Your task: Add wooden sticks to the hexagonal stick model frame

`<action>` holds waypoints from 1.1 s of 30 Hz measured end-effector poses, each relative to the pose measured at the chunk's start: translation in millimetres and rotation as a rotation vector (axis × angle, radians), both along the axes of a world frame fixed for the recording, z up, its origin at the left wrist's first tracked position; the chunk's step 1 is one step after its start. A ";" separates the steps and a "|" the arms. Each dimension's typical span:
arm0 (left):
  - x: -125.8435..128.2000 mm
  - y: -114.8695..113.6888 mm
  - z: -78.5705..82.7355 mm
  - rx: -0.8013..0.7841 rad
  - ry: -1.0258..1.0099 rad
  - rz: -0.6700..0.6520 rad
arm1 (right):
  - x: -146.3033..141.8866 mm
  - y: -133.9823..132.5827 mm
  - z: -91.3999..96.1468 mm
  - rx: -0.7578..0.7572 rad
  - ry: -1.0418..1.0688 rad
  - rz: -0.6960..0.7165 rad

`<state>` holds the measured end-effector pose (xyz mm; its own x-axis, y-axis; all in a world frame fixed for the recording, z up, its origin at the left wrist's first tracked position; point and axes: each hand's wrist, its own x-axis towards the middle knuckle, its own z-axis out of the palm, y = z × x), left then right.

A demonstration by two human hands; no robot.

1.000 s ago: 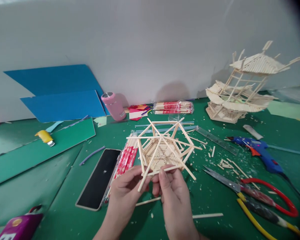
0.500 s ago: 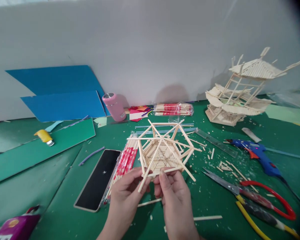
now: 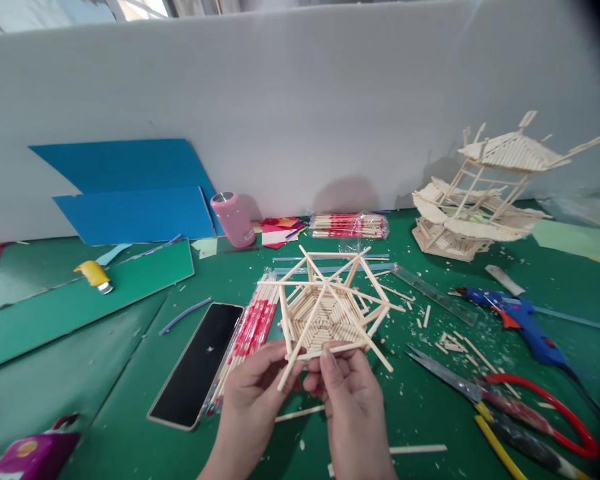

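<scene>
A small frame of wooden sticks (image 3: 325,320) is held up in front of me, with crossed sticks on top and a base of tightly laid sticks in rings. My left hand (image 3: 257,393) pinches its near left corner, beside a stick end that juts toward me. At the near edge, my right hand (image 3: 350,390) closes thumb and fingers on a front stick. Both hands are close together, and the fingertips are partly hidden behind the sticks. Under the hands a loose stick (image 3: 300,414) lies on the green table.
Left of my hands lie a phone (image 3: 196,367) and a pack of sticks (image 3: 253,320). At right are scissors (image 3: 450,377), pliers (image 3: 520,433) and a blue glue gun (image 3: 520,320). A stick pagoda (image 3: 490,193) and a pink tumbler (image 3: 233,220) stand behind.
The view has tilted up slightly, so the scene sits a little lower. Both hands keep their hold on the stick frame, which has hardly moved.
</scene>
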<state>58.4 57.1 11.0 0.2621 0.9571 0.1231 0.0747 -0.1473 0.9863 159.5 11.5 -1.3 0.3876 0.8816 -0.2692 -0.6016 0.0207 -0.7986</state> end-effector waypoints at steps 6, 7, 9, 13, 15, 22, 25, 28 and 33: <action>5.5 -2.2 6.6 0.083 0.004 0.019 | 1.7 -0.9 2.3 -0.006 -0.028 -0.006; 6.5 -2.6 7.4 0.097 0.013 0.026 | 1.7 -1.0 2.1 -0.003 -0.021 -0.007; 8.0 -3.6 8.1 0.125 0.037 0.042 | 1.6 -1.4 1.5 0.000 -0.002 -0.017; 8.4 -5.5 7.5 0.185 0.122 0.056 | 1.4 -1.8 1.8 0.000 0.005 -0.020; 7.5 -5.8 7.4 0.228 0.165 0.050 | 1.6 -1.6 2.6 -0.003 0.001 -0.015; 6.1 -7.4 8.3 0.309 0.283 0.083 | 0.8 -1.6 5.3 -0.018 -0.026 -0.027; 6.9 -8.9 6.4 0.333 0.336 0.112 | 1.0 -1.7 6.1 -0.028 -0.041 -0.015; 7.0 -9.9 4.7 0.355 0.371 0.140 | 2.3 -1.1 6.4 -0.024 -0.051 -0.016; 5.6 -8.9 4.5 0.341 0.362 0.117 | 4.6 -0.1 7.9 -0.014 -0.062 -0.024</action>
